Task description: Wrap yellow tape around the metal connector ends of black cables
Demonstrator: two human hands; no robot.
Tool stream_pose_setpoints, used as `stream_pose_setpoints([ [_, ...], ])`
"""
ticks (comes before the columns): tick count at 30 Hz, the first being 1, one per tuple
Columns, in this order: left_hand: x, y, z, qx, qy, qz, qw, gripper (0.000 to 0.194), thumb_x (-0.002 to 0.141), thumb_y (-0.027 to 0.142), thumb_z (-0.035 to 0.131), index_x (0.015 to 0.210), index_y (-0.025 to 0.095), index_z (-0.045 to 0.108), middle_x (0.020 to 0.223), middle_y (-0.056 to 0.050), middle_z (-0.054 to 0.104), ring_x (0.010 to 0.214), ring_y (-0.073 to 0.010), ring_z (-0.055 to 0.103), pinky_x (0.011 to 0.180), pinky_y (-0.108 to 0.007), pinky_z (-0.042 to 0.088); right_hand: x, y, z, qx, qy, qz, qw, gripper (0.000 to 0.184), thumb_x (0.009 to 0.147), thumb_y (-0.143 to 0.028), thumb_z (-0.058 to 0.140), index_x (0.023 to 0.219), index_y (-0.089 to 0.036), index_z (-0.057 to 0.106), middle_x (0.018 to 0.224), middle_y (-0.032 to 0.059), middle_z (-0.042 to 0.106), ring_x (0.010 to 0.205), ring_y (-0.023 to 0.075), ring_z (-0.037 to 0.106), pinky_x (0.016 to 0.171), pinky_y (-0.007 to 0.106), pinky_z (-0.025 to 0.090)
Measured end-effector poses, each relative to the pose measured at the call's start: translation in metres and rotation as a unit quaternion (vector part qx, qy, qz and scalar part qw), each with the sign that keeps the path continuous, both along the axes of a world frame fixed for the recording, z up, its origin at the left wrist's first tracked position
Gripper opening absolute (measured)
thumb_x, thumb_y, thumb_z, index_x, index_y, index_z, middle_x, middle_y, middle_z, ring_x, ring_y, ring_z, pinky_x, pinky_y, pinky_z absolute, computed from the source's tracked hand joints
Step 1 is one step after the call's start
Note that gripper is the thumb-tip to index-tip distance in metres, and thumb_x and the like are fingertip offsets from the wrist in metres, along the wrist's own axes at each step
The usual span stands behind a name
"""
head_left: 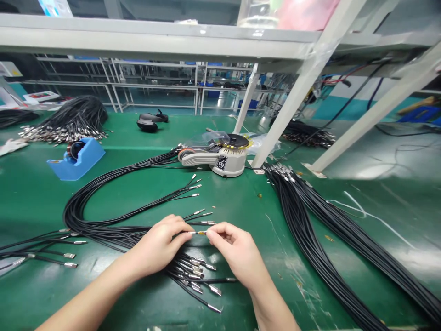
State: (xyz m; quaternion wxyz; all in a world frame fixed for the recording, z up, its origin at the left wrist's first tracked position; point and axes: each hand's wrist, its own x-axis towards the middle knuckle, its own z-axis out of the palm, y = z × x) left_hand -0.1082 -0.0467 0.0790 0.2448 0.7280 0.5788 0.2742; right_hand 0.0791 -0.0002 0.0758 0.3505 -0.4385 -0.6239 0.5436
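Between my two hands one black cable end [200, 233] is stretched, with a small band of amber tape near its tip. My left hand [164, 241] pinches the cable between thumb and fingers, resting over a bundle of black cables [117, 230]. With thumb and forefinger, my right hand [231, 246] grips the tip; its connector is mostly hidden by the fingers. Several loose metal connectors [198, 271] fan out on the green table below and between the hands. Beyond them stands a grey tape dispenser machine [229, 161] with a round black top and yellow tape.
A blue tape holder [81, 158] stands at left, before a heap of black cables [77, 117]. Long cable bundles [310, 230] run down the right side. A white shelf post [289, 105] meets the table behind the machine. A black object [151, 122] lies at the back.
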Motion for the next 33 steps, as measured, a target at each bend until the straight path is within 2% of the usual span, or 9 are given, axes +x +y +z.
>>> stream_pose_setpoints([
  [6, 0.012, 0.006, 0.01, -0.07, -0.034, -0.007, 0.997, 0.025, 0.091, 0.028, 0.044, 0.08, 0.019, 0.064, 0.08, -0.001, 0.064, 0.079, -0.015, 0.058, 0.075, -0.025, 0.043, 0.001, -0.004, -0.001, 0.019, -0.01, 0.005, 1.0, 0.017, 0.076, -0.031, 0.062, 0.068, -0.016, 0.066, 0.067, 0.0013, 0.064, 0.065, 0.0156, 0.058, 0.063, 0.026, 0.045],
  [11, 0.011, 0.007, 0.012, -0.119, -0.064, -0.007, 0.991, 0.024, 0.089, 0.03, 0.045, 0.078, 0.018, 0.064, 0.081, 0.0, 0.064, 0.077, -0.0139, 0.058, 0.073, -0.023, 0.042, 0.002, -0.004, -0.002, 0.01, -0.005, 0.007, 1.0, 0.017, 0.075, -0.031, 0.062, 0.066, -0.016, 0.065, 0.065, 0.0011, 0.063, 0.065, 0.0153, 0.057, 0.063, 0.025, 0.045],
  [16, 0.008, 0.01, 0.014, -0.152, -0.075, -0.034, 0.985, 0.021, 0.086, 0.027, 0.047, 0.073, 0.018, 0.062, 0.076, 0.001, 0.063, 0.074, -0.0137, 0.057, 0.069, -0.022, 0.042, 0.002, -0.003, -0.003, -0.013, -0.002, 0.021, 1.0, 0.017, 0.073, -0.031, 0.062, 0.066, -0.016, 0.065, 0.062, 0.0, 0.061, 0.063, 0.0148, 0.054, 0.062, 0.025, 0.043],
  [19, 0.012, 0.01, 0.013, -0.12, -0.043, -0.031, 0.991, 0.021, 0.086, 0.026, 0.047, 0.074, 0.018, 0.062, 0.077, 0.0, 0.063, 0.074, -0.014, 0.056, 0.07, -0.024, 0.042, 0.002, -0.003, -0.003, -0.026, -0.011, 0.014, 0.999, 0.018, 0.073, -0.032, 0.062, 0.067, -0.015, 0.065, 0.062, 0.0001, 0.061, 0.063, 0.0147, 0.054, 0.061, 0.025, 0.042],
  [24, 0.021, 0.005, 0.006, -0.003, 0.014, 0.002, 1.0, 0.024, 0.089, 0.023, 0.042, 0.077, 0.017, 0.061, 0.076, -0.003, 0.06, 0.077, -0.0162, 0.054, 0.074, -0.027, 0.041, 0.001, -0.003, -0.003, -0.036, -0.011, 0.0, 0.999, 0.02, 0.074, -0.034, 0.062, 0.069, -0.015, 0.064, 0.064, 0.0004, 0.061, 0.064, 0.0146, 0.054, 0.062, 0.025, 0.042],
  [30, 0.017, 0.003, 0.004, -0.047, -0.054, 0.001, 0.997, 0.022, 0.089, 0.024, 0.045, 0.077, 0.018, 0.063, 0.079, -0.001, 0.063, 0.077, -0.014, 0.058, 0.073, -0.024, 0.042, -0.001, -0.004, -0.004, -0.004, -0.021, 0.02, 1.0, 0.021, 0.075, -0.034, 0.061, 0.069, -0.014, 0.065, 0.065, 0.0013, 0.06, 0.065, 0.0157, 0.053, 0.064, 0.027, 0.042],
  [33, 0.016, 0.006, 0.003, -0.044, -0.064, -0.003, 0.997, 0.023, 0.088, 0.023, 0.046, 0.076, 0.017, 0.064, 0.077, -0.002, 0.063, 0.076, -0.0143, 0.058, 0.072, -0.024, 0.043, -0.002, -0.005, -0.004, 0.01, -0.04, 0.015, 0.999, 0.021, 0.076, -0.034, 0.06, 0.067, -0.015, 0.064, 0.065, 0.0017, 0.061, 0.065, 0.016, 0.054, 0.064, 0.026, 0.043],
])
